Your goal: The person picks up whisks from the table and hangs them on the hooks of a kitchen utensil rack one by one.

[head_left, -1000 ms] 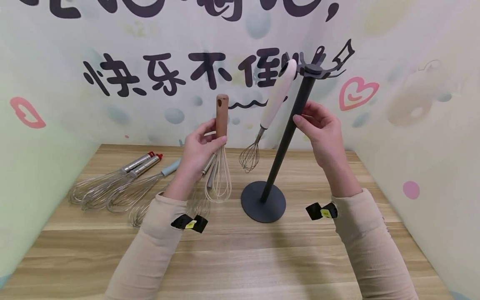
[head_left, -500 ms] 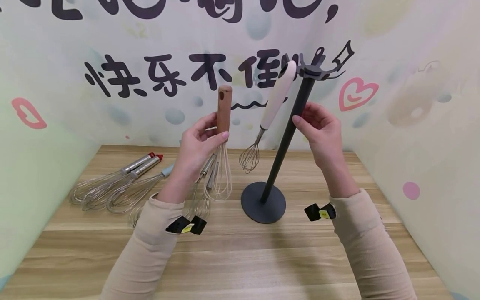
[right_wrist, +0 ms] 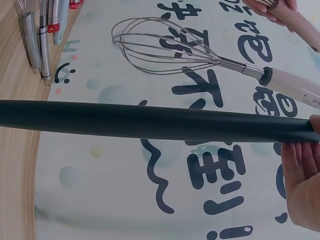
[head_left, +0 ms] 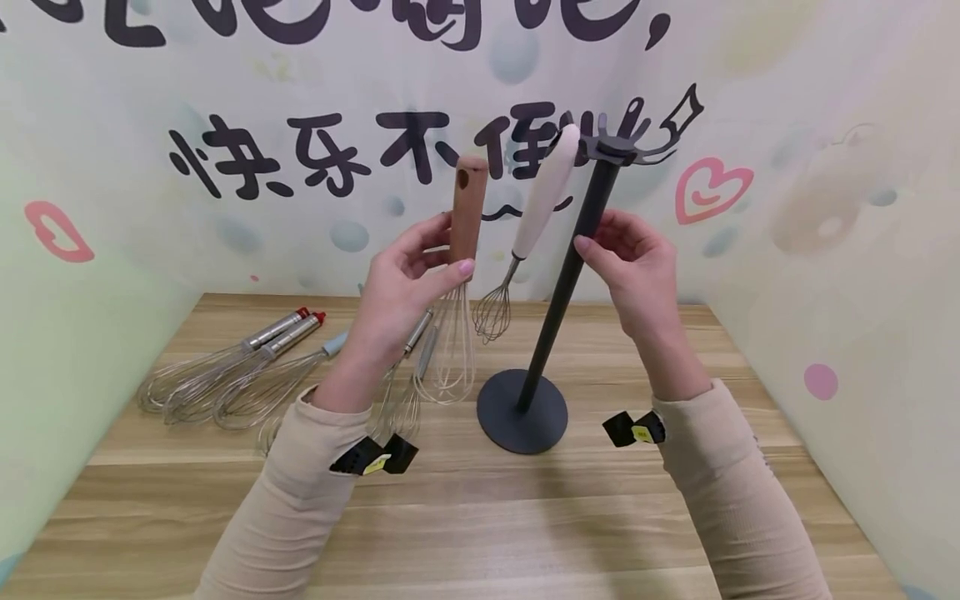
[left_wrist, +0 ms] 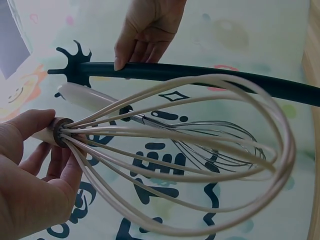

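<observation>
My left hand (head_left: 405,279) pinches a whisk with a wooden handle (head_left: 468,208) near the handle's lower end. The whisk stays upright, its cream wire loops (left_wrist: 200,175) hanging down over the table. My right hand (head_left: 637,271) grips the upper pole of a black rack (head_left: 564,296) between thumb and fingers. Curved hooks ring the rack's top, and its round base (head_left: 522,412) is on the table. A white-handled whisk (head_left: 546,196) hangs from a left-hand hook, between the wooden handle and the pole. In the right wrist view my right hand (right_wrist: 302,185) holds the pole from below.
Several metal whisks (head_left: 232,367) lie on the wooden table (head_left: 480,517) at the left, two with red-tipped handles and one light blue. More whisks (head_left: 408,383) lie behind my left forearm. A printed wall (head_left: 300,75) closes off the back, with side walls left and right.
My left hand has lifted the wooden-handled whisk and carried it right, closer to the hanging white whisk. My right hand keeps its grip on the pole.
</observation>
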A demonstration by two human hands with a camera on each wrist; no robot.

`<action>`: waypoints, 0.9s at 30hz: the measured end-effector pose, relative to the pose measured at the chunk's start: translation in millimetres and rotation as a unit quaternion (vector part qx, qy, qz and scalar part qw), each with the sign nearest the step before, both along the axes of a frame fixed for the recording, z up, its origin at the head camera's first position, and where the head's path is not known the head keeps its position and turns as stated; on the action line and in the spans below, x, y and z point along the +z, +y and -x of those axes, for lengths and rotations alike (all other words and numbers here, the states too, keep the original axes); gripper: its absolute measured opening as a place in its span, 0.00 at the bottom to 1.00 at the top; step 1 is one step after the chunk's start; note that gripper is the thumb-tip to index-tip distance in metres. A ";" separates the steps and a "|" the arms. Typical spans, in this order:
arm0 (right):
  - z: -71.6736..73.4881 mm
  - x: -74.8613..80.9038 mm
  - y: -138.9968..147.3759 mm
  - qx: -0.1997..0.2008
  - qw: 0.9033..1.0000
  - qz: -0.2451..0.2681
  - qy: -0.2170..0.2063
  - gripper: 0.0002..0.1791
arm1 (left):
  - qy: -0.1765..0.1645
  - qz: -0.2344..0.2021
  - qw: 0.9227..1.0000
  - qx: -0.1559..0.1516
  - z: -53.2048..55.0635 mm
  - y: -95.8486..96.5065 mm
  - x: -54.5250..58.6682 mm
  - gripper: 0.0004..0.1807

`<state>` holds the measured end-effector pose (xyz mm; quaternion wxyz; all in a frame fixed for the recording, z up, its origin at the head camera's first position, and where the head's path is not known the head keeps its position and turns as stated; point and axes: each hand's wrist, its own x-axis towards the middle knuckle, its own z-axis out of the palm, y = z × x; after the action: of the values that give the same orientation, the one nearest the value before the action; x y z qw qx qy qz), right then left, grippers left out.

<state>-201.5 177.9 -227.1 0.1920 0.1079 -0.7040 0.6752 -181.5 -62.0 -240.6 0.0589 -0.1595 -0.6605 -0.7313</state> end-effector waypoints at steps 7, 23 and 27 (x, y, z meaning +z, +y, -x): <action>-2.4 0.7 -4.3 0.002 1.000 0.006 -0.013 0.11 | -0.004 -0.005 1.000 0.000 -4.2 1.3 8.7 0.32; -7.6 5.9 -10.4 0.018 0.999 0.007 -0.048 0.10 | 0.004 -0.003 1.000 -0.006 -7.0 0.8 19.5 0.32; -9.0 6.8 -13.3 0.026 0.998 0.022 -0.052 0.10 | 0.010 0.001 1.000 -0.007 -7.2 -0.1 22.0 0.32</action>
<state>-192.4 164.6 -220.3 0.1401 0.0869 -0.6951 0.6998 -174.3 -62.1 -218.6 0.0609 -0.1715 -0.6594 -0.7294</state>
